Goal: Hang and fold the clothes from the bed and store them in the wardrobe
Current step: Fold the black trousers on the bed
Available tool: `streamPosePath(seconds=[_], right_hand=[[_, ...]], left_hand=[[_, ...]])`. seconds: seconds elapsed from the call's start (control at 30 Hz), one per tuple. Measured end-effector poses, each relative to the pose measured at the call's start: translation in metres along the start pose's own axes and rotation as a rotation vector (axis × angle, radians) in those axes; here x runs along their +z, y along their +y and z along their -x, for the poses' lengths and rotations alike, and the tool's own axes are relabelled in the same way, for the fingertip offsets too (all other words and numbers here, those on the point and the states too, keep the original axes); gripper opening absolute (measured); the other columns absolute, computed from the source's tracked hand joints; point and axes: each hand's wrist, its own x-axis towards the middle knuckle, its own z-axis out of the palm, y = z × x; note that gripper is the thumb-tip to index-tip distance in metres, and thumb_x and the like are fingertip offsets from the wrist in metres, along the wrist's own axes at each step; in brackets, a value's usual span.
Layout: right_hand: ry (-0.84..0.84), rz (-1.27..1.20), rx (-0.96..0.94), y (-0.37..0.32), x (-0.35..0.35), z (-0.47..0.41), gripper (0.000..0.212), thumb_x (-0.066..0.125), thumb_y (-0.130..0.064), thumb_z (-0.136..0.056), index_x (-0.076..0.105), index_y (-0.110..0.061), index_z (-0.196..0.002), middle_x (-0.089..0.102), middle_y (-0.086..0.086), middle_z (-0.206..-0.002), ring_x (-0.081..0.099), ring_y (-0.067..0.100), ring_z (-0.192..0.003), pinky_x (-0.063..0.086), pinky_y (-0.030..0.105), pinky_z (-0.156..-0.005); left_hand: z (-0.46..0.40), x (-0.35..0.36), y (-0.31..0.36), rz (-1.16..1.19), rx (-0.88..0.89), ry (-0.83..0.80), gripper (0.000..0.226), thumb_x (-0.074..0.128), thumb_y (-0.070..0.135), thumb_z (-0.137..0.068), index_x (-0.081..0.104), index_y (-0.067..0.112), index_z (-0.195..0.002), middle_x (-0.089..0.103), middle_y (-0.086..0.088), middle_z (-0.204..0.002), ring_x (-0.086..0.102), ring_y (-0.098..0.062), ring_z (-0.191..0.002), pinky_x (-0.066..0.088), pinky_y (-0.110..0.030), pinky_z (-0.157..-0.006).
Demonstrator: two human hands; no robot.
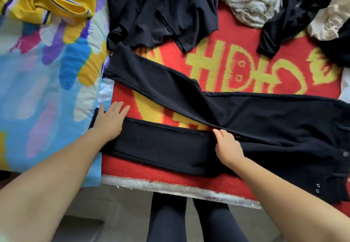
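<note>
Head view: black trousers [236, 120] spread flat on the red blanket [217, 52] along the bed's near edge; both hands on them.

I see the left hand [110, 120] lying flat, fingers straight and released, pressing the cuff end of the near leg toward the blanket's left edge; the right hand [228, 147] rests where the two legs meet, fingers curled at the fabric, but I cannot tell whether it pinches the cloth or only presses it; the far leg runs diagonally toward the blanket's far left corner; waistband with two eyelets lies at the right near corner; a crumpled black garment [161, 14] sits at the far edge, a pale printed cloth [244, 1] beside it; a yellow striped garment [51, 1] lies on the colourful quilt [37, 82] to the left.
</note>
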Motion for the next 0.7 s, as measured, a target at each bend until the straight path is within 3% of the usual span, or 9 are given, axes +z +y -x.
streamPosePath(seconds=[0.1,0.17,0.23,0.3,0.37,0.5,0.6,0.7], right_hand=[[0.051,0.066,0.029,0.0,0.0,-0.009,0.049,0.048,-0.01,-0.092,0.039,-0.015,-0.14,0.045,0.008,-0.133,0.043,0.03,-0.119,0.041,0.04,-0.089],[0.142,0.05,0.047,-0.001,-0.002,-0.013,0.035,0.047,-0.005,-0.091,0.052,-0.012,-0.125,0.051,0.01,-0.12,0.046,0.032,-0.11,0.041,0.041,-0.083],[0.187,0.012,0.044,-0.002,-0.004,-0.015,0.028,0.047,-0.003,-0.091,0.056,-0.01,-0.116,0.052,0.011,-0.113,0.047,0.032,-0.105,0.041,0.041,-0.078],[0.194,-0.06,0.017,-0.004,-0.01,-0.02,0.025,0.047,-0.007,-0.093,0.057,-0.01,-0.116,0.051,0.01,-0.112,0.047,0.031,-0.106,0.043,0.04,-0.079],[0.245,-0.161,-0.036,-0.006,-0.023,-0.028,0.023,0.049,-0.009,-0.093,0.059,-0.009,-0.113,0.053,0.009,-0.11,0.05,0.03,-0.105,0.044,0.04,-0.08],[0.411,-0.241,-0.076,-0.006,-0.067,-0.061,0.031,0.047,-0.003,-0.092,0.058,-0.009,-0.12,0.055,0.011,-0.119,0.049,0.031,-0.111,0.044,0.04,-0.082],[0.257,-0.138,-0.012,0.003,-0.097,-0.095,0.05,0.043,-0.003,-0.095,0.038,-0.013,-0.144,0.039,0.01,-0.146,0.036,0.031,-0.132,0.04,0.045,-0.098],[0.071,0.021,0.004,0.011,-0.112,-0.117,0.067,0.047,-0.002,-0.091,0.023,-0.016,-0.152,0.025,0.008,-0.155,0.025,0.029,-0.142,0.032,0.046,-0.111]], left_hand=[[-0.018,-0.005,-0.011,-0.045,-0.023,-0.061,0.031,0.051,0.018,-0.093,0.045,0.014,-0.123,0.061,-0.007,-0.119,0.056,-0.027,-0.115,0.027,-0.043,-0.106],[-0.019,-0.008,-0.018,-0.107,-0.02,-0.108,0.012,0.046,0.022,-0.097,0.052,0.018,-0.106,0.067,-0.003,-0.109,0.061,-0.025,-0.106,0.033,-0.035,-0.092],[-0.013,-0.012,-0.023,-0.115,-0.057,-0.06,0.01,0.048,0.023,-0.097,0.056,0.019,-0.101,0.068,-0.004,-0.105,0.062,-0.026,-0.102,0.033,-0.034,-0.086],[-0.01,-0.018,-0.026,-0.12,-0.073,-0.028,0.016,0.054,0.029,-0.095,0.059,0.018,-0.106,0.065,-0.005,-0.111,0.059,-0.026,-0.107,0.036,-0.035,-0.088],[-0.016,-0.028,-0.028,0.022,-0.026,0.008,0.025,0.058,0.029,-0.091,0.057,0.015,-0.112,0.06,-0.01,-0.115,0.055,-0.03,-0.112,0.039,-0.04,-0.09],[-0.057,-0.072,-0.014,0.363,0.098,0.26,0.04,0.055,0.007,-0.086,0.054,0.005,-0.126,0.053,-0.017,-0.124,0.049,-0.038,-0.117,0.043,-0.051,-0.094],[-0.104,-0.107,0.009,0.326,0.15,0.26,0.055,0.046,0.0,-0.088,0.04,0.009,-0.143,0.04,-0.012,-0.146,0.036,-0.032,-0.134,0.036,-0.049,-0.105],[-0.141,-0.121,0.025,0.075,0.249,0.16,0.066,0.044,0.0,-0.089,0.024,0.011,-0.151,0.024,-0.012,-0.156,0.022,-0.027,-0.143,0.023,-0.044,-0.115]])
